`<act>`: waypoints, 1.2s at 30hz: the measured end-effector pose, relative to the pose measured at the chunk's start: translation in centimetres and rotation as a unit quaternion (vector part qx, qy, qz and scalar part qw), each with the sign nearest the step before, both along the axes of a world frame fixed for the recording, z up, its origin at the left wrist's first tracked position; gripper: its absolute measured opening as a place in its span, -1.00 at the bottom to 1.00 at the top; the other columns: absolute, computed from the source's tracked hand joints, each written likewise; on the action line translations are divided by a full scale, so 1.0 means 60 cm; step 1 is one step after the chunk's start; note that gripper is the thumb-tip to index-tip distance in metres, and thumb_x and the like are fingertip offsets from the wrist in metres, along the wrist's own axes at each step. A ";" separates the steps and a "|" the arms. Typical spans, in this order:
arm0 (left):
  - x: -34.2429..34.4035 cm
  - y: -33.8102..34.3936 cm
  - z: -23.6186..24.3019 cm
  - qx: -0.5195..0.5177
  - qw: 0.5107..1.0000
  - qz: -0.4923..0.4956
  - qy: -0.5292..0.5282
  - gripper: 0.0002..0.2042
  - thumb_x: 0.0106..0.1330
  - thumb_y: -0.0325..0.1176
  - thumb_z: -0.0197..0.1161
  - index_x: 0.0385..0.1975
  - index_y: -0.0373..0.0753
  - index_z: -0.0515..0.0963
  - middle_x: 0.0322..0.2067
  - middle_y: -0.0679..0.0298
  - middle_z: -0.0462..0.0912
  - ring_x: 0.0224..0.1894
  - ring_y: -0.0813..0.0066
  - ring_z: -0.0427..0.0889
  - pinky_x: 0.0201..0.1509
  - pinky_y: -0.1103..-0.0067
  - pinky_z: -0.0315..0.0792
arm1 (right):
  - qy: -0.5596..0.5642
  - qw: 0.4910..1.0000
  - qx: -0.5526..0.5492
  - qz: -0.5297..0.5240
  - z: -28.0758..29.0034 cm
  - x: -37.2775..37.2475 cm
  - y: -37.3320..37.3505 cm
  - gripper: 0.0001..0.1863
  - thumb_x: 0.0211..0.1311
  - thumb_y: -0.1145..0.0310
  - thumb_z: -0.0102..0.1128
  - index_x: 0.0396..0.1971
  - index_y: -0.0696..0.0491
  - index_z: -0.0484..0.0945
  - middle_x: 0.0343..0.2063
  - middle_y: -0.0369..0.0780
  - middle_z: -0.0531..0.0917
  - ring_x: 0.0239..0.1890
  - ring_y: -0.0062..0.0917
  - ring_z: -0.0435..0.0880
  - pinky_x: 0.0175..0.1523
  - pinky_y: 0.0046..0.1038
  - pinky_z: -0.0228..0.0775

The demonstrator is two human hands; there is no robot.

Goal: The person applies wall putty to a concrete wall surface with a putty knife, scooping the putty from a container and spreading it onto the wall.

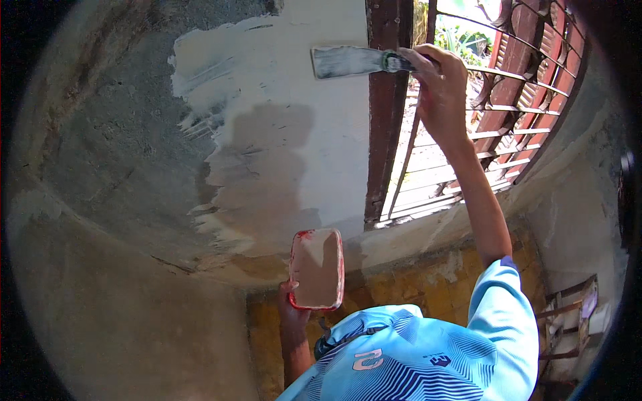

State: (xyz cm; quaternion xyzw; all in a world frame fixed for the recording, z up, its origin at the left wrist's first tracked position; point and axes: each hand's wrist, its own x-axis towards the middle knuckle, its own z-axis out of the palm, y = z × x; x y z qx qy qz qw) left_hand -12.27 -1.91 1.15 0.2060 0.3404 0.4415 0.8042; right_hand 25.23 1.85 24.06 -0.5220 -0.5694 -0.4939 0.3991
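Observation:
High on the wall, my right hand (441, 87) is closed on the handle of a wide putty knife (344, 61), its blade smeared with white filler and over the white plastered patch (281, 40) beside the dark wooden window frame (384, 134). Whether the blade touches the wall I cannot tell. Lower down, my left hand (291, 297) grips a red-rimmed rectangular tub (317, 271) with smooth pale filler inside, partly in shadow. The patch has ragged edges against bare grey wall (120, 147), and a shadow falls across it.
A barred window (501, 107) with brown shutters and plants outside fills the upper right. Below are yellow floor tiles (441, 267), a plain wall (140, 314) at the lower left and a wooden chair-like frame (565, 301) at the right. My blue shirt (414, 354) shows at the bottom.

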 end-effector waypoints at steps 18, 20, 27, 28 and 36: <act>0.008 0.003 -0.011 -0.001 0.999 -0.022 -0.036 -0.43 0.08 -0.21 0.20 0.07 -0.44 0.38 -0.06 0.08 0.57 -0.03 0.23 0.60 0.11 0.37 0.48 | 0.010 1.000 0.020 -0.007 0.061 -0.006 0.008 -0.44 -0.08 0.67 0.22 -0.03 -0.16 0.57 -0.11 -0.33 0.56 0.02 -0.40 0.46 0.17 -0.23 0.18; 0.014 -0.001 0.000 -0.002 0.999 -0.033 -0.034 -0.42 0.07 -0.21 0.20 0.09 -0.43 0.37 -0.04 0.08 0.56 -0.01 0.22 0.58 0.13 0.37 0.47 | -0.001 1.000 0.024 -0.002 0.063 0.009 0.013 -0.43 -0.09 0.74 0.17 -0.02 -0.08 0.56 -0.12 -0.25 0.56 -0.06 -0.33 0.51 0.05 -0.28 0.30; 0.018 -0.004 0.004 0.023 0.999 -0.025 0.011 -0.39 0.07 -0.20 0.21 0.12 -0.42 0.35 0.01 0.06 0.53 0.05 0.21 0.54 0.16 0.35 0.44 | 0.014 0.999 0.053 -0.002 0.056 0.073 -0.048 -0.32 -0.10 0.88 -0.11 0.05 0.00 0.53 -0.07 -0.19 0.50 -0.01 -0.40 0.52 -0.02 -0.52 0.53; 0.018 -0.003 0.002 0.008 1.000 -0.022 0.002 -0.38 0.07 -0.20 0.20 0.13 -0.42 0.35 0.01 0.07 0.53 0.05 0.21 0.55 0.16 0.35 0.44 | 0.011 0.998 0.063 0.004 0.061 0.077 -0.049 -0.31 -0.12 0.89 -0.08 0.05 -0.01 0.53 -0.07 -0.19 0.50 -0.01 -0.40 0.52 -0.05 -0.50 0.54; 0.016 0.003 -0.021 -0.003 0.997 -0.040 -0.071 -0.38 0.09 -0.20 0.18 0.15 -0.41 0.33 0.03 0.07 0.52 0.04 0.23 0.55 0.14 0.36 0.44 | -0.051 0.995 0.071 -0.044 0.122 0.035 0.015 -0.50 -0.01 0.63 0.22 0.00 -0.08 0.55 -0.12 -0.23 0.58 -0.05 -0.35 0.54 0.08 -0.31 0.34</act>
